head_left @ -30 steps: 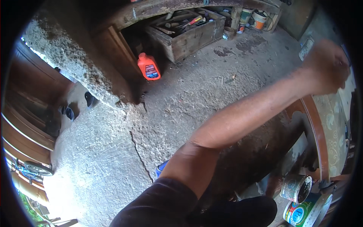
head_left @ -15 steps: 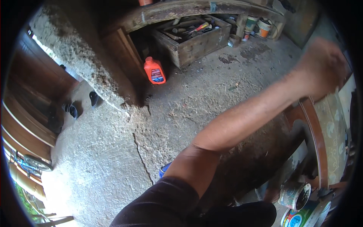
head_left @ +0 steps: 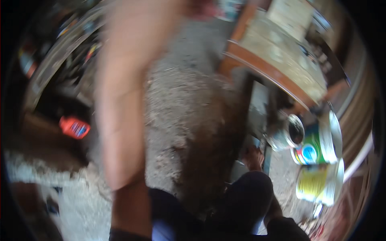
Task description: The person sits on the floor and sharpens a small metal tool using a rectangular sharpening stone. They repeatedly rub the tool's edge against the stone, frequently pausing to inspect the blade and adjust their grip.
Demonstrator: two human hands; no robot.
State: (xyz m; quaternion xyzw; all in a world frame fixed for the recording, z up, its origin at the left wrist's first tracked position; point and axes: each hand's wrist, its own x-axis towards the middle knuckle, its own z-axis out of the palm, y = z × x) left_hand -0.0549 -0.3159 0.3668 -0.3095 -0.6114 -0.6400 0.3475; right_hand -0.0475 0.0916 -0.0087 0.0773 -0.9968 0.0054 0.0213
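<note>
Pale tub point(head_left: 229, 10), qty 1: sits at top edge of view, just R of L hand point(head_left: 165, 12); cut by frame, long axis unclear, true gap ditto. Nearer: L hand, raised fwd, v. blurred. L fingers: spread or closed, can't tell; load/contact, can't tell. R hand: can't make out. Wood-trimmed panel point(head_left: 277, 54), qty 1: lies lower R of tub.

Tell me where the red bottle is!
In the head view, the red bottle is on the left, beside the person's blurred forearm and lower in the picture than the wooden bench edge.
</note>
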